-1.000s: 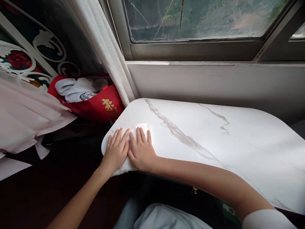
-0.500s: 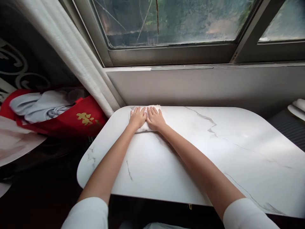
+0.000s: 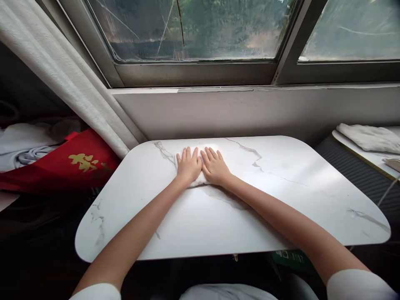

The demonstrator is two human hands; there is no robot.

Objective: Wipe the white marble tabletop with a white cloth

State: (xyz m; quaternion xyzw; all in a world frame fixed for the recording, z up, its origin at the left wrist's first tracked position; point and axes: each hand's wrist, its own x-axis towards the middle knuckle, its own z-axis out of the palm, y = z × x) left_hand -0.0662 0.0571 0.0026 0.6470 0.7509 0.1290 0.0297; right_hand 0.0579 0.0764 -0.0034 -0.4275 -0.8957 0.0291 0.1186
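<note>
Side by side, my left hand [image 3: 189, 167] and my right hand [image 3: 215, 167] lie flat on a folded white cloth [image 3: 199, 181], thumbs close together and fingers stretched out. The cloth rests on a white marble-patterned table [image 3: 200, 229], a little left of its middle and in from the far edge. Most of the cloth is hidden under my palms; its near edge and a strip at the left show.
Beyond the table are a low wall and a window [image 3: 193, 68]. At the left hang a pale curtain [image 3: 71, 79] and a red bag [image 3: 62, 166] holding clothes. On the right, another folded white cloth [image 3: 370, 137] lies on a white board [image 3: 387, 160].
Both hands and the cloth have come nearer to me and slightly right across the table. The view has turned right, showing more of the right-hand side.
</note>
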